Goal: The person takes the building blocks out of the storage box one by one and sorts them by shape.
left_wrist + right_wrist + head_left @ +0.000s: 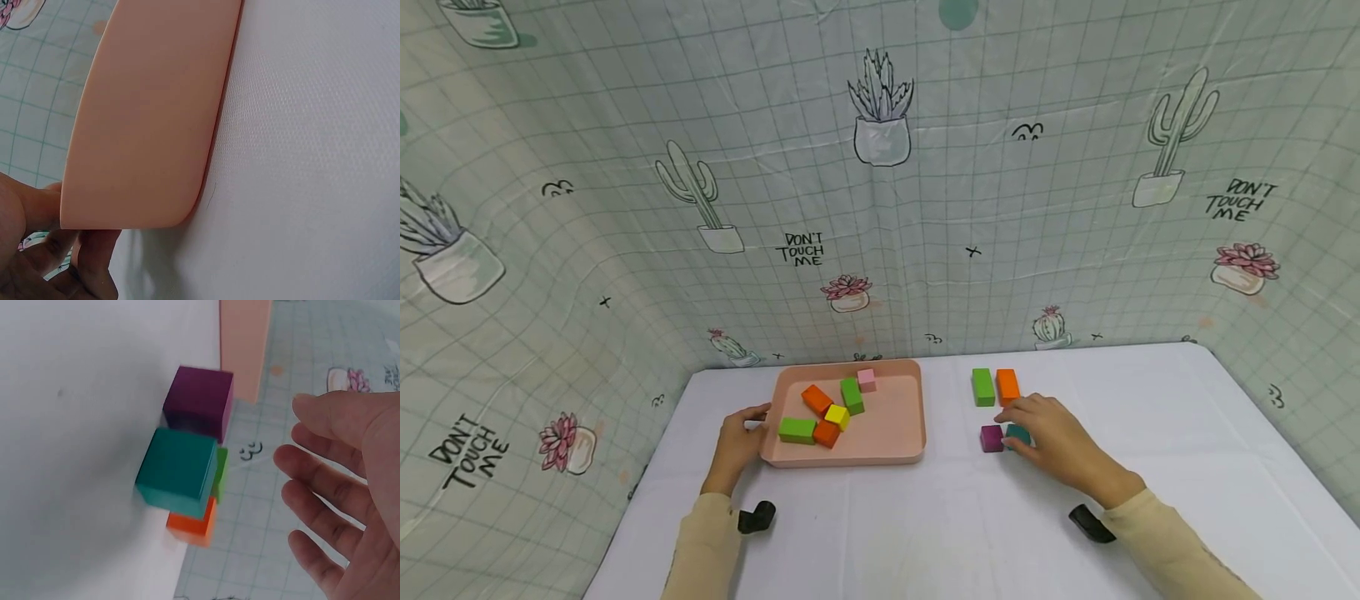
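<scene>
My left hand (739,437) is at the left end of the pink tray (895,417), its fingers and thumb holding the rim; the tray wall (150,125) hides some fingertips in the left wrist view. Inside lie green blocks (797,431), orange blocks (816,400), a yellow cube (837,417) and a pink cube (867,380). Over the table's right side, my right hand (1056,437) has its fingers loosely spread around a teal cube (178,465). In the right wrist view, a gap shows between that cube and the hand. A purple cube (199,400) stands beside it.
Behind the teal and purple cubes stand a green block (982,387) and an orange block (1007,385), side by side. A white cloth (925,533) covers the table. Printed fabric (925,208) hangs at the back and sides.
</scene>
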A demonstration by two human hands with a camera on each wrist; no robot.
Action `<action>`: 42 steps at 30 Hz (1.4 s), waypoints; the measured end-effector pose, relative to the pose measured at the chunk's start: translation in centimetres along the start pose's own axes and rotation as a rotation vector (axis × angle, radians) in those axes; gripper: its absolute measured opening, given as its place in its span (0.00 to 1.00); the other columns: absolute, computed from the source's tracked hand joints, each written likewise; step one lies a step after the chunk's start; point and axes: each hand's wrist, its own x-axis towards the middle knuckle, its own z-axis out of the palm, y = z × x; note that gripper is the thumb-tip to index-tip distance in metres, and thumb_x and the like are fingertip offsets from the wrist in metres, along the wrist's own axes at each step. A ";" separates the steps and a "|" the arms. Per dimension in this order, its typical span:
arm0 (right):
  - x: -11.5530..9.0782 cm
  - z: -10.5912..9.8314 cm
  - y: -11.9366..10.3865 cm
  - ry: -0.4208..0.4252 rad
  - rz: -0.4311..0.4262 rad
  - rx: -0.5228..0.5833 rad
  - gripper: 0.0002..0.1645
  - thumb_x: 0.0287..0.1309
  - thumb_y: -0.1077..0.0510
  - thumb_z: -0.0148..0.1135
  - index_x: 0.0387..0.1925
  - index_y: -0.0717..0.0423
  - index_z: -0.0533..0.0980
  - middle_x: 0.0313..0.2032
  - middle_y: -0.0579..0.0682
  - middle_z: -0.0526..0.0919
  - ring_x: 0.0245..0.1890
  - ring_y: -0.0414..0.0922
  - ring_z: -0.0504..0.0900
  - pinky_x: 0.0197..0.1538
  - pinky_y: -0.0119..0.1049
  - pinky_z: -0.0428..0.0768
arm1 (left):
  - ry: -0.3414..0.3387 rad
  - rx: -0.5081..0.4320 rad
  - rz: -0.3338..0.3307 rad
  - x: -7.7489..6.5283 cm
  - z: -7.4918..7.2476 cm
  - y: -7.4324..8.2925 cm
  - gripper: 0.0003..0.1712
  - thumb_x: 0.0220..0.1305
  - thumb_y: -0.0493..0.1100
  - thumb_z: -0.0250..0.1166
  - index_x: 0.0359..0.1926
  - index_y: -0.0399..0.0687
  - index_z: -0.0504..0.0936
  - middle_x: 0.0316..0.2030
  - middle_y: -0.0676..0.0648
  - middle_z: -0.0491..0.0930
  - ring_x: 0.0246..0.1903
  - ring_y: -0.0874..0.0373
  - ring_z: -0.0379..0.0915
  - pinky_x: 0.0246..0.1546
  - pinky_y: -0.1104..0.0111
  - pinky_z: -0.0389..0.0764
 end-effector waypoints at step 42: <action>14.6 6.8 -7.2 -0.258 -0.170 0.062 0.32 0.63 0.56 0.76 0.66 0.57 0.77 0.70 0.56 0.75 0.73 0.57 0.67 0.77 0.56 0.63 | 0.015 -0.013 -0.017 0.3 0.2 -0.4 0.24 0.71 0.30 0.56 0.65 0.29 0.79 0.56 0.28 0.80 0.38 0.52 0.73 0.33 0.71 0.75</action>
